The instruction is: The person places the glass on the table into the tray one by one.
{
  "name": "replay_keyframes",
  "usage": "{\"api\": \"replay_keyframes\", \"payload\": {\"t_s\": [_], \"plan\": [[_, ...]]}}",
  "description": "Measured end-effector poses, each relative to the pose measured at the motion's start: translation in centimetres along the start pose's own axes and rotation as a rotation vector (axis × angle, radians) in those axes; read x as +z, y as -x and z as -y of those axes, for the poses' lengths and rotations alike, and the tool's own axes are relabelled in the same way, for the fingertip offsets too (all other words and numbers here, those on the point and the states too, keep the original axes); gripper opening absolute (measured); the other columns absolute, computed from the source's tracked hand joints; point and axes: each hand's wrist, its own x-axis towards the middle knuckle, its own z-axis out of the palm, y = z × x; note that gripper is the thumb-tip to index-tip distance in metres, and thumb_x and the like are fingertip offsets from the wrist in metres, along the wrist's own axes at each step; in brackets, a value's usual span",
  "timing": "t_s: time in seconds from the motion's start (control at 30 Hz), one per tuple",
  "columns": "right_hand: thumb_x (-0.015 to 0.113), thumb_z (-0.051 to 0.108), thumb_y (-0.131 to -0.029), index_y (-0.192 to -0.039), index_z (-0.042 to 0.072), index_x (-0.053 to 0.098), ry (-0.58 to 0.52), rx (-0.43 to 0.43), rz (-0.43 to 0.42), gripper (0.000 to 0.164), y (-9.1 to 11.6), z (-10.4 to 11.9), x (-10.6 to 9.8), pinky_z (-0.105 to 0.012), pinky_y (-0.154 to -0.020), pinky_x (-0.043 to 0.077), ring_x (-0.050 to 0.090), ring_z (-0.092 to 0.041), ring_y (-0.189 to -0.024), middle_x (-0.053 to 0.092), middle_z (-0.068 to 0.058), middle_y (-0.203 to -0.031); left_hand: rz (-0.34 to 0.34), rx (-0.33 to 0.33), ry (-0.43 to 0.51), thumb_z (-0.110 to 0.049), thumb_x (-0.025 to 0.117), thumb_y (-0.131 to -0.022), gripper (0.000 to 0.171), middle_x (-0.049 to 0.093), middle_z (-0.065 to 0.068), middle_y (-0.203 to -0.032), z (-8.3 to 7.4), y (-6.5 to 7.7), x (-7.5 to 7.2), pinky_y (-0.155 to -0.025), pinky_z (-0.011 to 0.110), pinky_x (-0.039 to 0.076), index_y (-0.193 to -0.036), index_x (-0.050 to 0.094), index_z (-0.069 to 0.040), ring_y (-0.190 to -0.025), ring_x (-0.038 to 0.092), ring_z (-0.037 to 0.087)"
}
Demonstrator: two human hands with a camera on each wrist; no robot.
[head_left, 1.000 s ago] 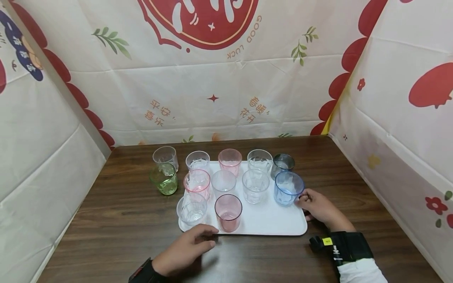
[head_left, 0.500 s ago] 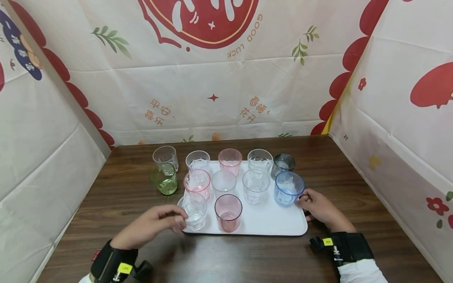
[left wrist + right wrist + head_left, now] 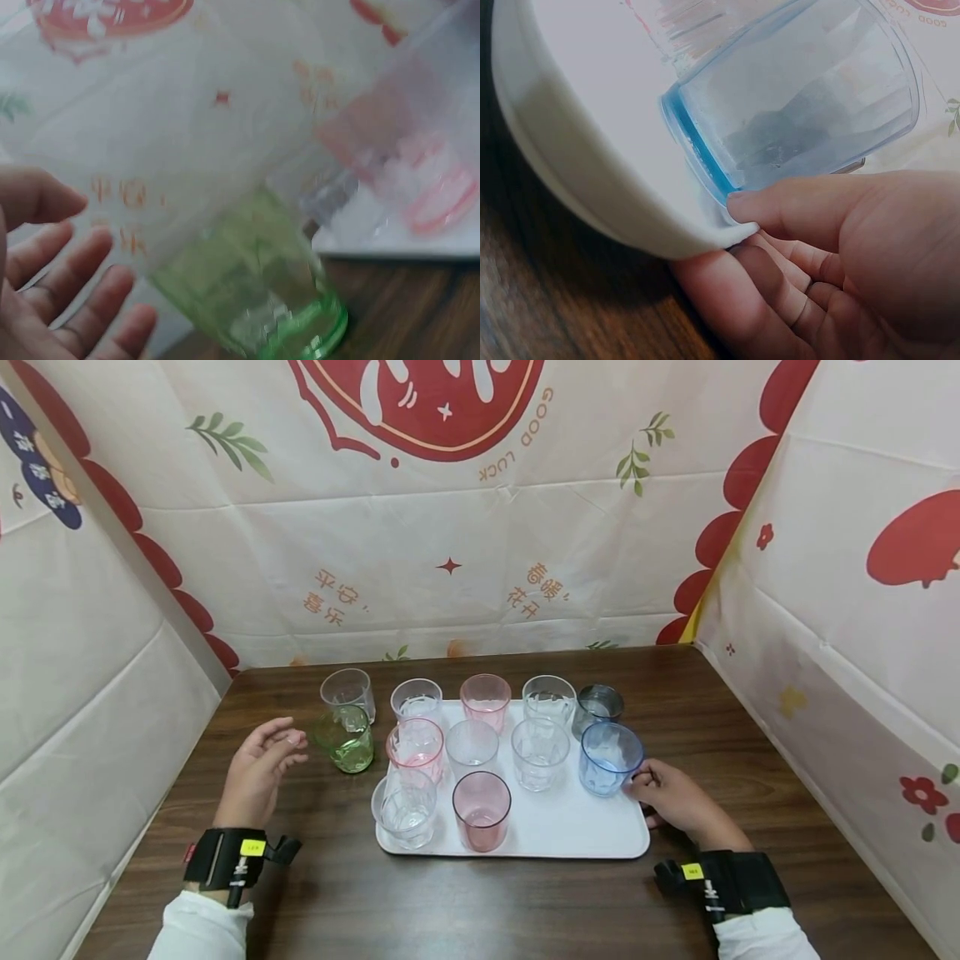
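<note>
My left hand [image 3: 255,768] hovers just left of a green glass [image 3: 351,745], its fingers loosely bent and apart from it. In the left wrist view, a gap shows between those fingers [image 3: 90,281] and the green glass [image 3: 255,277]. My right hand [image 3: 678,802] grips the right edge of a white tray [image 3: 570,831]. In the right wrist view, the thumb lies over the tray's rim beside the blue glass [image 3: 802,97], with fingers beneath the rim. Behind the green glass stands a clear glass [image 3: 348,689], also off the tray.
Several glasses stand upright on the tray, among them a dark pink one [image 3: 482,814] in front, a red-rimmed one [image 3: 415,747] at left and a grey one [image 3: 597,706] at the back right. Fabric walls [image 3: 450,527] rise behind and beside the brown table [image 3: 487,910].
My left hand has swung left and away from me, from the tray's front edge, past the front-left clear glass, to beside the green glass. My right hand and the tray have stayed put.
</note>
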Motion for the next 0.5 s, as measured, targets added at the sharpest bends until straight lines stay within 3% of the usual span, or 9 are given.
{"api": "replay_keyframes", "payload": {"t_s": [0.2,0.37,0.5], "plan": [[0.067,0.028,-0.097,-0.117,0.001,0.049,-0.002,0.004,-0.001,0.038,0.0,0.1,0.1,-0.038,-0.069,0.058,0.060,-0.024,-0.087,0.053,-0.012,-0.101,-0.124,-0.046,0.050,-0.018,0.058,-0.104,0.038,0.050,0.001,-0.125,2.2,-2.0,-1.4,-0.097,0.026,0.047,-0.137,0.040,-0.017,-0.114,0.053,0.014],[0.067,0.029,-0.097,-0.119,0.001,0.049,-0.005,0.007,0.006,0.040,0.0,0.1,0.1,-0.038,-0.070,0.058,0.060,-0.024,-0.087,0.054,-0.012,-0.101,-0.174,-0.089,0.113,-0.022,0.054,-0.106,0.037,0.046,0.001,-0.134,3.3,-3.3,-2.2,-0.105,0.030,0.039,-0.139,0.037,-0.018,-0.126,0.047,0.016],[0.067,0.027,-0.097,-0.117,0.001,0.049,-0.004,0.004,0.007,0.037,-0.1,0.1,0.1,-0.038,-0.070,0.058,0.060,-0.025,-0.087,0.054,-0.012,-0.100,-0.133,-0.115,0.189,-0.027,0.049,-0.108,0.036,0.046,0.000,-0.135,3.9,-3.8,-2.0,-0.109,0.032,0.034,-0.140,0.035,-0.019,-0.130,0.044,0.017]]}}
